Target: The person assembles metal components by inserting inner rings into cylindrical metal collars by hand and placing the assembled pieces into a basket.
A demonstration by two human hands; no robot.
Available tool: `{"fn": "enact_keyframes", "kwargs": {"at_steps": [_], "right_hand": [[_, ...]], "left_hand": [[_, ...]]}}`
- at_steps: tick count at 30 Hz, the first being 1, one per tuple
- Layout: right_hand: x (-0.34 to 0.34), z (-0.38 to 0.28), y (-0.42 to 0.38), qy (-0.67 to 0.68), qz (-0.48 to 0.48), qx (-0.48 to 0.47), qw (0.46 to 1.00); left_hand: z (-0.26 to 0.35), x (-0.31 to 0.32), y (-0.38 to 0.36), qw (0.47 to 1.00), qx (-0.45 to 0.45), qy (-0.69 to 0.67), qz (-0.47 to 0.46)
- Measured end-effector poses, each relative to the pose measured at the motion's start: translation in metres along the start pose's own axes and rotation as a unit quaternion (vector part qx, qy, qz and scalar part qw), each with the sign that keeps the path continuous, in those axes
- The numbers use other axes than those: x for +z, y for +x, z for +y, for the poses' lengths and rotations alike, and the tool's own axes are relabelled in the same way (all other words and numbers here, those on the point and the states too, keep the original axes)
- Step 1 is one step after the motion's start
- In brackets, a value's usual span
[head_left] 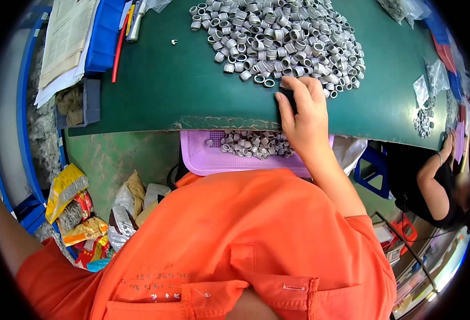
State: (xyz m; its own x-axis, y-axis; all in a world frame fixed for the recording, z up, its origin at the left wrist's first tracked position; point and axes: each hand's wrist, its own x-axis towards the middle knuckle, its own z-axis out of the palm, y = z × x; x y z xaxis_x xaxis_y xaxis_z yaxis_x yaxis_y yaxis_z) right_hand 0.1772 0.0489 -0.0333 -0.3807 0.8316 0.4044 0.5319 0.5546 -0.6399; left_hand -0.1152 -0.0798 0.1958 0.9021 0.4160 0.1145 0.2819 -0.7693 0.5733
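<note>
A large heap of grey metal rings (283,37) lies on the green table (155,85). At the heap's near edge is my right hand (305,114), thumb and fingers curved and apart, the fingertips beside the nearest rings. Whether something small is under the fingertips is hard to tell. Below the table's front edge, a purple basket (205,162) holds more metal rings (259,145). Only my left upper arm shows, at the lower left; the left hand is out of view.
Papers (66,48), a blue bin (102,37) and a red pen (119,53) are at the table's left. Bags (80,213) lie on the floor at left. Another person (432,186) sits at right, near a small pile of parts (423,121).
</note>
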Motion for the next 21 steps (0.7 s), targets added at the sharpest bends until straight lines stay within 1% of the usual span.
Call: {"fn": "enact_keyframes", "kwargs": {"at_steps": [2,4,6,7,8,9,10,11,13,14,16,17,19,20,21], "right_hand": [[0.004,0.003,0.001,-0.059,-0.002,-0.025,0.998],[0.001,0.003,0.0,-0.067,-0.014,-0.025,0.997],[0.0,0.005,-0.003,0.0,0.003,0.012,1.0],[-0.006,0.0,-0.003,0.095,-0.02,0.089,0.991],[-0.006,-0.001,-0.009,0.308,-0.037,0.244,0.919],[-0.014,-0.003,-0.008,0.407,-0.067,0.301,0.86],[-0.021,-0.005,-0.006,0.499,-0.096,0.353,0.786],[-0.023,-0.005,-0.007,0.498,-0.097,0.354,0.786],[-0.028,-0.004,-0.009,0.637,-0.116,0.371,0.666],[-0.029,-0.004,-0.009,0.635,-0.116,0.373,0.666],[-0.029,-0.006,-0.011,0.675,-0.116,0.371,0.627],[-0.029,-0.007,-0.012,0.675,-0.117,0.372,0.626],[-0.027,-0.009,-0.012,0.659,-0.119,0.342,0.66],[-0.026,-0.008,-0.014,0.66,-0.121,0.34,0.659],[-0.023,-0.006,-0.016,0.609,-0.152,0.279,0.727]], "left_hand": [[-0.002,0.001,-0.002,1.0,-0.01,0.002,0.003],[-0.004,0.004,-0.002,1.0,-0.017,0.002,0.007],[-0.004,0.006,-0.003,1.0,-0.023,0.004,0.011],[-0.003,0.009,-0.002,1.0,-0.029,0.006,0.011],[-0.003,0.009,-0.003,0.999,-0.032,0.005,0.014],[-0.003,0.01,-0.003,0.999,-0.035,0.006,0.014],[-0.003,0.011,-0.003,0.999,-0.038,0.006,0.016],[-0.004,0.012,-0.004,0.999,-0.039,0.007,0.017],[-0.005,0.013,-0.005,0.999,-0.042,0.003,0.021],[-0.006,0.012,-0.006,0.999,-0.044,0.002,0.024],[-0.009,0.012,-0.008,0.999,-0.048,-0.001,0.025],[-0.009,0.013,-0.009,0.998,-0.05,0.001,0.026],[-0.008,0.013,-0.008,0.998,-0.053,0.003,0.026],[-0.007,0.014,-0.008,0.998,-0.055,0.008,0.025],[-0.007,0.016,-0.008,0.998,-0.058,0.008,0.026]]}}
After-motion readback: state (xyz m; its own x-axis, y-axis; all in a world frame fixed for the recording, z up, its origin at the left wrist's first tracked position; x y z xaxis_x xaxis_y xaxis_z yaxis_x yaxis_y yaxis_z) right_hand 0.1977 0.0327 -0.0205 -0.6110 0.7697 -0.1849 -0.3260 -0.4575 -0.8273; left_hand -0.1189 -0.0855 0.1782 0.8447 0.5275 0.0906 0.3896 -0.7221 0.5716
